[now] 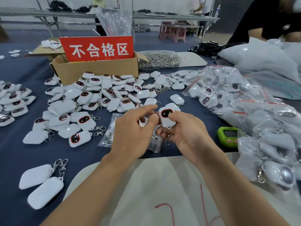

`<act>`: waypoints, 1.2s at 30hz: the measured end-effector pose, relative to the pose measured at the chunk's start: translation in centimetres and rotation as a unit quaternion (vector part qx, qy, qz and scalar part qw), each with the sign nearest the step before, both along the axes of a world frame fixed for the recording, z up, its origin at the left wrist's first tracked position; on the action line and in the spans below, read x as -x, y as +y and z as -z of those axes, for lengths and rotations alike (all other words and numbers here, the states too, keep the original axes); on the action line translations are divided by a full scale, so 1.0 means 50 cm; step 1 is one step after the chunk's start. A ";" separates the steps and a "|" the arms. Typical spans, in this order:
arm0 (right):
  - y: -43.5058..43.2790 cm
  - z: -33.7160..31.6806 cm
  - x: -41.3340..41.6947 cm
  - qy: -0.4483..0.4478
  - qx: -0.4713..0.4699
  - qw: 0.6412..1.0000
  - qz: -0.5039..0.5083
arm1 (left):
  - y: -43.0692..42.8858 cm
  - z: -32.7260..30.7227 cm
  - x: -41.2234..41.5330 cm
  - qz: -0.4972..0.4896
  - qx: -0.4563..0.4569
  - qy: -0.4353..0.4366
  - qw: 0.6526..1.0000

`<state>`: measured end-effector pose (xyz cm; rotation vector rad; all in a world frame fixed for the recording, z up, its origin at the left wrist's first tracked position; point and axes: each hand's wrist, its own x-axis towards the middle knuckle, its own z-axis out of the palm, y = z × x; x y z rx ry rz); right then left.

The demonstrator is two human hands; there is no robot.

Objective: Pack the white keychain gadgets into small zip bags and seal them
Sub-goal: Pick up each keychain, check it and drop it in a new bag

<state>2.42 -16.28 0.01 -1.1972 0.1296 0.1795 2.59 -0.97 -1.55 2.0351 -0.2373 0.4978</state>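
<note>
My right hand (185, 132) grips a white keychain gadget (166, 119) with a dark, red-rimmed face; its metal clasp hangs below between my fingers. My left hand (133, 128) is beside it, thumb and fingers pinching the mouth of a small clear zip bag (154, 144) that hangs under both hands. A stack of clear zip bags (109, 132) lies on the blue cloth just left of my left hand. Loose white gadgets (101, 95) are heaped beyond my hands. Bagged gadgets (244, 101) pile up on the right.
A cardboard box (97, 69) with a red sign stands at the back, a bag of metal clasps (158, 60) beside it. A green timer (228, 136) sits right of my hands. Two loose gadgets (40, 185) lie near left. A white sack (146, 193) covers the near table edge. Another person (276, 22) works far right.
</note>
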 end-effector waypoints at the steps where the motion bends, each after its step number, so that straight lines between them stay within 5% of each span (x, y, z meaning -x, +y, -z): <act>1: 0.000 -0.003 0.002 -0.011 0.001 1.000 -0.007 | -0.001 -0.003 0.001 0.006 0.006 0.003 1.000; 14: 0.014 0.007 0.010 -0.087 0.080 0.993 -0.009 | -0.006 -0.020 0.006 0.070 0.058 -0.003 0.996; 25: 0.014 0.013 0.005 -0.092 0.045 0.992 -0.071 | -0.011 -0.011 -0.006 0.064 0.180 0.030 0.981; 36: 0.013 0.013 0.002 -0.127 0.096 0.986 -0.049 | -0.010 -0.008 -0.006 0.075 0.128 0.013 0.989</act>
